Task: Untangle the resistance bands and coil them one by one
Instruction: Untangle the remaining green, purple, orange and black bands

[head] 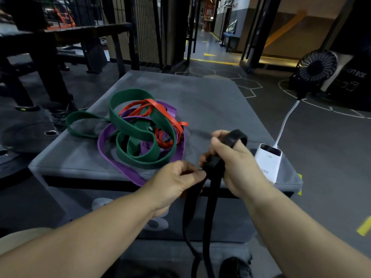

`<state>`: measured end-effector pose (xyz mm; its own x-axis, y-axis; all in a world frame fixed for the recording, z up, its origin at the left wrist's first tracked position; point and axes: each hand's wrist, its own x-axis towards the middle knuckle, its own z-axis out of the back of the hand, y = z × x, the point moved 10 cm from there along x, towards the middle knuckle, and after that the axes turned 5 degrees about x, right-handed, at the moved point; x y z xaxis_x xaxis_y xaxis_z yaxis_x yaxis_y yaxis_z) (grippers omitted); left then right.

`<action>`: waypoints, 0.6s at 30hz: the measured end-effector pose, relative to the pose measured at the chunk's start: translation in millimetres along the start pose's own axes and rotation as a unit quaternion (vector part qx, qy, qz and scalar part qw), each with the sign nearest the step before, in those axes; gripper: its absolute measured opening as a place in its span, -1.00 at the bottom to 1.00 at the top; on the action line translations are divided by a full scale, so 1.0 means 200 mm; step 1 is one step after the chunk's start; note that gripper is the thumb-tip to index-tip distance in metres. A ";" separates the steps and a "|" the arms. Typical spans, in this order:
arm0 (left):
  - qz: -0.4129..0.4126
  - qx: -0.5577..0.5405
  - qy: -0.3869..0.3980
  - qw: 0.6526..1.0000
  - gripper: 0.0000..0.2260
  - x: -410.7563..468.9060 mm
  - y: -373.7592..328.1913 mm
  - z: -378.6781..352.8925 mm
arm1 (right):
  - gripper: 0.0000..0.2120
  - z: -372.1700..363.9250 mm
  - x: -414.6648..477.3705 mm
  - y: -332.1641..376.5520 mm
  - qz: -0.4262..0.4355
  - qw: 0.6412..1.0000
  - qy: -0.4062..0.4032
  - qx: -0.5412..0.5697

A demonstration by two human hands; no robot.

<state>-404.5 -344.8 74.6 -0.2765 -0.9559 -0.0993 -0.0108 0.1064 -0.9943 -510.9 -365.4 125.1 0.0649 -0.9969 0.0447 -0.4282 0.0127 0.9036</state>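
Both hands work a black band [210,197] over the near edge of a grey padded box [210,101]. The right hand [234,161] has its fingers [217,137] closed round a small coil of the band, one loop showing above the fist. The left hand [174,181] pinches the band just below that coil between thumb and fingers. Two black strands hang down the box's near side. On the box's left half lie a green band [140,127], a purple band [112,153] and a red band [160,111], tangled together. A white power bank [269,161] sits at the right edge, cabled to a black fan [317,67] on the floor far right.
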 end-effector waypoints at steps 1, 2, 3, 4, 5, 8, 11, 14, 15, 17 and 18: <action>-0.001 -0.012 -0.012 1.000 -0.90 0.01 0.00 0.02 | -0.93 -0.02 -0.01 -0.02 -0.008 1.000 0.015 -0.009; 0.005 -0.026 -0.018 0.999 -0.83 0.01 0.01 0.03 | -0.91 -0.04 -0.02 -0.04 -0.016 0.999 0.026 -0.016; 0.014 -0.042 -0.017 0.999 -0.78 0.01 0.02 0.04 | -0.91 -0.06 -0.02 -0.05 -0.023 0.999 0.035 -0.022; 0.024 -0.066 -0.010 0.998 -0.77 0.01 0.02 0.03 | -0.91 -0.07 -0.03 -0.07 -0.027 0.998 0.042 -0.028; 0.028 -0.098 0.015 0.995 -0.78 0.01 0.02 0.02 | -0.92 -0.07 -0.03 -0.08 -0.027 0.998 0.043 -0.038; 0.025 -0.158 0.127 0.979 -0.55 -0.03 -0.03 -0.06 | -0.92 -0.02 0.00 -0.07 -0.003 0.993 0.016 -0.113; -0.005 -0.102 0.090 0.991 -0.54 -0.01 -0.03 -0.02 | -0.92 0.02 0.01 -0.02 0.057 0.970 0.013 -0.237; -0.016 -0.081 0.001 0.997 -0.70 0.01 -0.03 0.05 | -0.89 -0.01 0.00 -0.02 0.070 0.952 0.024 -0.297; -0.023 -0.065 -0.012 0.998 -0.73 0.01 -0.03 0.06 | -0.88 -0.03 -0.01 -0.02 0.075 0.943 0.031 -0.322; -0.034 -0.037 -0.031 0.998 -0.77 0.01 -0.04 0.08 | -0.83 -0.04 -0.01 -0.02 0.078 0.924 0.035 -0.372; -0.034 -0.034 -0.046 0.998 -0.76 0.01 -0.04 0.09 | -0.79 -0.04 -0.01 -0.02 0.075 0.917 0.030 -0.392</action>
<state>-387.6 -351.9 82.3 -0.1830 -0.9824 -0.0384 -0.0915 0.0559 -0.9942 -502.4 -363.3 125.2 0.1182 -0.9737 0.1948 0.3410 0.2240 0.9130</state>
